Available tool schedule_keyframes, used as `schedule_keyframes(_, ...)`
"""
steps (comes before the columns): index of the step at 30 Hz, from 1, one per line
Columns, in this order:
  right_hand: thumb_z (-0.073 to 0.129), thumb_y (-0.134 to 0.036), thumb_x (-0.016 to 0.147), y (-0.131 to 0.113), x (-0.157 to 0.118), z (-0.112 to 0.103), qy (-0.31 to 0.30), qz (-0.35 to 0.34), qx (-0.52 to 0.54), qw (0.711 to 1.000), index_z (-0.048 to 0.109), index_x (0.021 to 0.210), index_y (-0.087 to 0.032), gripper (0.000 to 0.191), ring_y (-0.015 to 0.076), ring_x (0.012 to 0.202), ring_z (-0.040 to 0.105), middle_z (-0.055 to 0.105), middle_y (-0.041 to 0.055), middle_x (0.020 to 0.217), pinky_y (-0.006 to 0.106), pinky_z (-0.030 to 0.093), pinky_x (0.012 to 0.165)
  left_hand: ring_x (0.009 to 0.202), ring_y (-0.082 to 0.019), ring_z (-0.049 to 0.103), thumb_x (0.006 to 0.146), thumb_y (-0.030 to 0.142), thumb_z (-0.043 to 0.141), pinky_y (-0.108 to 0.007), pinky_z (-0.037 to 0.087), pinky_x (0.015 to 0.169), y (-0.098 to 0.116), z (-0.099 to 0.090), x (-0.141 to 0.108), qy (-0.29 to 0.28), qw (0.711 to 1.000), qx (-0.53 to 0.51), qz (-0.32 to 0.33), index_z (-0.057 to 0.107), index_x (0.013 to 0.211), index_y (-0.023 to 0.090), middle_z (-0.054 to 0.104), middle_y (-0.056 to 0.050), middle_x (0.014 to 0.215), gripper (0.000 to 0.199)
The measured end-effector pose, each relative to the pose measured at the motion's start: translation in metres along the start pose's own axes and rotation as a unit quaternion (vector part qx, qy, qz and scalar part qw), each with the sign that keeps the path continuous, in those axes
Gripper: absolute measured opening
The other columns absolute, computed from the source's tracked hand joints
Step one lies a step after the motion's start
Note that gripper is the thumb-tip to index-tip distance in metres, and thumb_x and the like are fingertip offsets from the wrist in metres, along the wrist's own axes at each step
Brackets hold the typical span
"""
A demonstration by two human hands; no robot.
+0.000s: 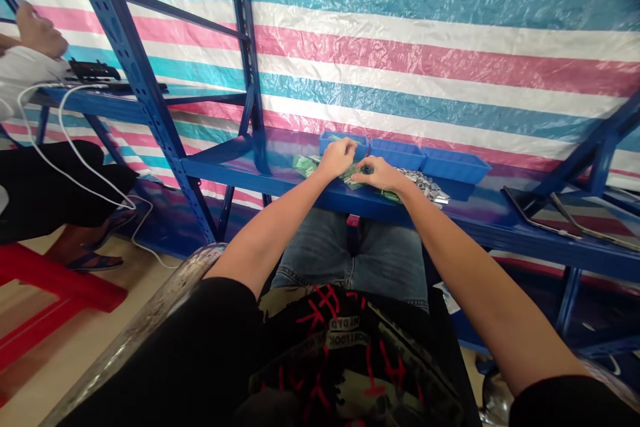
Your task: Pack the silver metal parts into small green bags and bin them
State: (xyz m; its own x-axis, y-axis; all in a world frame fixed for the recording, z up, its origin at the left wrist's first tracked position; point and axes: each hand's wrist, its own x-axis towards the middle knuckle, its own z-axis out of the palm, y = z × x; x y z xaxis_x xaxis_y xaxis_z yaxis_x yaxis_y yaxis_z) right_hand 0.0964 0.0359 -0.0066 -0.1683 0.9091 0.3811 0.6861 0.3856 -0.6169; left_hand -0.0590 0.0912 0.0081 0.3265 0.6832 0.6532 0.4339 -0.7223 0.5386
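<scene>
My left hand (339, 156) is closed, its fingers curled at the front of the left blue bin (327, 142). What it pinches, if anything, is too small to make out. Just to its right, my right hand (379, 172) has thumb and fingers bent towards each other over small green-and-clear pieces (350, 179); whatever sits between its fingertips cannot be made out. More green-and-clear pieces (304, 165) lie left of my left hand. Beside my right hand is a pile of small silvery metal parts (427, 188), partly hidden by my wrist.
Behind the pile stand a middle blue bin (397, 155) and a right blue bin (455, 165), on the blue metal shelf (480, 214). Flat frame-like items (543, 214) lie at the right. A blue upright post (135, 74) separates me from another person's hand (40, 30). A red stool (65, 287) stands left.
</scene>
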Motion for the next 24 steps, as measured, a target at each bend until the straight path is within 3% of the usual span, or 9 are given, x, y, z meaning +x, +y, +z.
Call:
schedule_keyframes(7, 0.064, -0.048, 0.062, 0.006, 0.006, 0.000, 0.131, 0.002, 0.120, 0.984, 0.052, 0.074, -0.017, 0.035, 0.0144, 0.076, 0.051, 0.056, 0.0025, 0.079, 0.032, 0.042, 0.078, 0.092, -0.021, 0.058, 0.092, 0.021, 0.040, -0.032, 0.042, 0.085, 0.011, -0.001, -0.015, 0.038, 0.995, 0.060, 0.064, 0.061, 0.096, 0.015, 0.064, -0.009, 0.097, 0.022)
schedule_keyframes(11, 0.065, -0.054, 0.061, 0.007, 0.010, -0.004, 0.165, 0.002, 0.181, 0.970, 0.051, 0.074, -0.017, 0.042, 0.0124, 0.068, 0.049, 0.055, 0.0017, 0.074, 0.029, 0.042, 0.069, 0.090, -0.020, 0.057, 0.088, 0.027, 0.051, -0.030, 0.042, 0.085, 0.011, 0.000, -0.018, 0.005, 0.994, 0.049, 0.100, 0.059, 0.105, 0.014, 0.060, -0.010, 0.103, 0.024)
schedule_keyframes(14, 0.064, -0.058, 0.060, 0.006, 0.013, -0.002, 0.170, 0.008, 0.207, 0.963, 0.051, 0.078, -0.018, 0.046, 0.0120, 0.064, 0.048, 0.056, 0.0021, 0.073, 0.027, 0.040, 0.060, 0.074, -0.017, 0.057, 0.083, 0.018, 0.053, -0.028, 0.043, 0.075, 0.007, 0.000, -0.018, -0.023, 0.997, 0.004, 0.071, 0.060, 0.105, 0.014, 0.061, -0.004, 0.080, 0.023)
schedule_keyframes(16, 0.064, -0.058, 0.060, 0.006, 0.013, 0.001, 0.161, 0.008, 0.210, 0.964, 0.051, 0.080, -0.018, 0.046, 0.0121, 0.063, 0.048, 0.056, 0.0018, 0.072, 0.026, 0.039, 0.058, 0.066, -0.017, 0.054, 0.082, 0.015, 0.050, -0.027, 0.041, 0.069, 0.006, -0.001, -0.017, -0.012, 0.999, -0.008, 0.045, 0.061, 0.101, 0.015, 0.057, -0.001, 0.067, 0.022)
schedule_keyframes(20, 0.068, -0.045, 0.060, 0.008, 0.010, 0.005, 0.151, -0.010, 0.179, 0.972, 0.056, 0.081, -0.017, 0.037, 0.0136, 0.068, 0.050, 0.058, 0.0016, 0.075, 0.030, 0.043, 0.067, 0.064, -0.016, 0.052, 0.082, 0.015, 0.048, -0.027, 0.039, 0.068, 0.006, -0.002, -0.018, 0.015, 0.999, -0.033, 0.023, 0.062, 0.097, 0.015, 0.055, -0.001, 0.066, 0.021)
schedule_keyframes(24, 0.064, -0.034, 0.063, 0.008, 0.005, 0.000, 0.212, -0.016, 0.135, 0.968, 0.061, 0.081, -0.017, 0.024, 0.0142, 0.076, 0.049, 0.055, 0.0026, 0.085, 0.035, 0.042, 0.084, 0.066, -0.014, 0.054, 0.078, 0.013, 0.051, -0.025, 0.042, 0.069, 0.008, -0.003, -0.019, -0.011, 0.996, -0.088, 0.012, 0.063, 0.092, 0.016, 0.060, -0.001, 0.073, 0.018)
